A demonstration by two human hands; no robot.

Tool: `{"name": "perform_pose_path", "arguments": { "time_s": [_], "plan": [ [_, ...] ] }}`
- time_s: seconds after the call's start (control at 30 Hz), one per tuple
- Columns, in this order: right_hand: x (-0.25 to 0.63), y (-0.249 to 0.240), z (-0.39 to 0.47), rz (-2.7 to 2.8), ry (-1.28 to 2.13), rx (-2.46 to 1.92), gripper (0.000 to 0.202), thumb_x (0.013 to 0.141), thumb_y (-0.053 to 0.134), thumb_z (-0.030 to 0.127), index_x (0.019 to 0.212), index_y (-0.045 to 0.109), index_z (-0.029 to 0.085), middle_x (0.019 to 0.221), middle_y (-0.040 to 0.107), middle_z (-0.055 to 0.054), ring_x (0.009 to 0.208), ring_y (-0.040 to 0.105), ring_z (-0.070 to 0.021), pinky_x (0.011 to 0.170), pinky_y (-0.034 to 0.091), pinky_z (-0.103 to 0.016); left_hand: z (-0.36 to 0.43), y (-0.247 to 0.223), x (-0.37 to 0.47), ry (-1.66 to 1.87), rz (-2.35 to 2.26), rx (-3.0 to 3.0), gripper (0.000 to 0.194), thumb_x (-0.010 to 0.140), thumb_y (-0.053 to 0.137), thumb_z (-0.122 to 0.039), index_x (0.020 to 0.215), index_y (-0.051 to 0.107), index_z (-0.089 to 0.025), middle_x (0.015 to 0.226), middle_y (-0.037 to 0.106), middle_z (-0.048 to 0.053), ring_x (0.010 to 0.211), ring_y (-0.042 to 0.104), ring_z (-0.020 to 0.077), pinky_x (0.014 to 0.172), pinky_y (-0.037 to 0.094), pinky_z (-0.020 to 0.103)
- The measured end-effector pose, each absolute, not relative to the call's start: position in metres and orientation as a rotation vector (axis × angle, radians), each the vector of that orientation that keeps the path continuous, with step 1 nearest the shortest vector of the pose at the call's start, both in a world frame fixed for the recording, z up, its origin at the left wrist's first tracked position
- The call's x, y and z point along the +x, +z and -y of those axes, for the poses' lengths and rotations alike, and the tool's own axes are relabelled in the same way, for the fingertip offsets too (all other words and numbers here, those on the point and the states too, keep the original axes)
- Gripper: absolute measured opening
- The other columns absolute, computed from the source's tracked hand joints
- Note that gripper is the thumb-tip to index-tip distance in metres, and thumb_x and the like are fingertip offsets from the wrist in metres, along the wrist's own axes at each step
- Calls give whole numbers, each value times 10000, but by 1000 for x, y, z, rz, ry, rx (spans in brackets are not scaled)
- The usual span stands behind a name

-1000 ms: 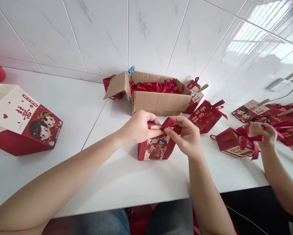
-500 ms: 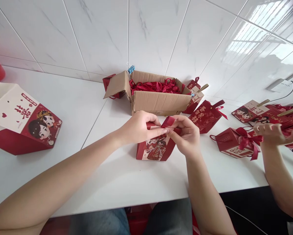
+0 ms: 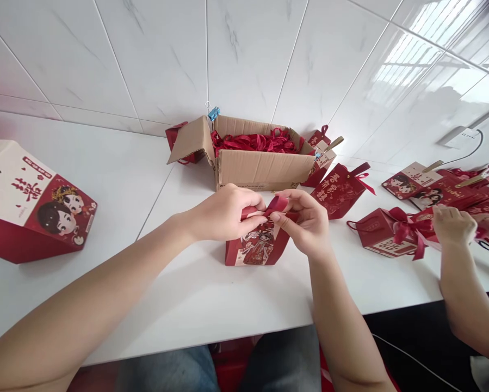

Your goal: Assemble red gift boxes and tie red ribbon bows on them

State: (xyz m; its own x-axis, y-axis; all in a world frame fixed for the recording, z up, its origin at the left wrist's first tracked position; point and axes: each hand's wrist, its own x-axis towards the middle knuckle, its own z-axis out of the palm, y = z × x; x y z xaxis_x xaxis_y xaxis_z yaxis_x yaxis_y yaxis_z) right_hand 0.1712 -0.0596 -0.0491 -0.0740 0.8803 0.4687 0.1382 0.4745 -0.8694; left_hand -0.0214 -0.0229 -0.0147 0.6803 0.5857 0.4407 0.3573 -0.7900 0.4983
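Observation:
A red gift box (image 3: 257, 251) with printed figures stands upright on the white table in front of me. At its top, a red ribbon (image 3: 277, 203) forms a small loop between my hands. My left hand (image 3: 238, 212) is closed, thumb and fingers pinching the ribbon at the box's top edge. From the other side, my right hand (image 3: 305, 220) pinches the ribbon, its thumb pressed near the loop. My fingers partly cover the top of the box.
Behind the gift box stands a cardboard box (image 3: 264, 167) full of red ribbons. A larger red and cream box (image 3: 36, 201) is at left. Finished-looking red boxes (image 3: 385, 231) lie at right, beside a co-worker's hands (image 3: 454, 226). A tiled wall (image 3: 252, 65) runs along the back.
My left thumb has drawn slightly away from my right thumb, and the ribbon between them shows more. At right, the co-worker's open hand has closed, and a second hand has come into view.

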Motion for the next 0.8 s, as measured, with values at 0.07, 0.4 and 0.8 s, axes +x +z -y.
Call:
{"name": "perform_pose_path", "arguments": {
  "time_s": [0.07,0.4,0.8],
  "plan": [
    [172,-49,59,1558,769,-933,295,748,748,303,1005,623,231,714,664,5,638,633,-133,560,536,-250,22,-14,-22,830,-735,2522,165,799,601,-231,653,581,-158,546,531,-39,482,395,76,480,332,234],
    [172,-54,60,1588,680,-945,240,784,714,295,1008,649,242,741,680,0,677,652,-146,584,546,-260,24,-12,-24,762,-779,2426,121,770,620,-248,687,632,-162,559,580,-29,490,448,84,476,346,228],
    [191,-49,43,1649,864,-1159,309,710,759,326,960,636,195,858,710,-31,774,681,-198,683,569,-328,24,18,-44,1017,-929,2693,385,836,643,-356,1168,604,-166,1137,667,51,1071,587,178,941,456,307]
  ]
}}
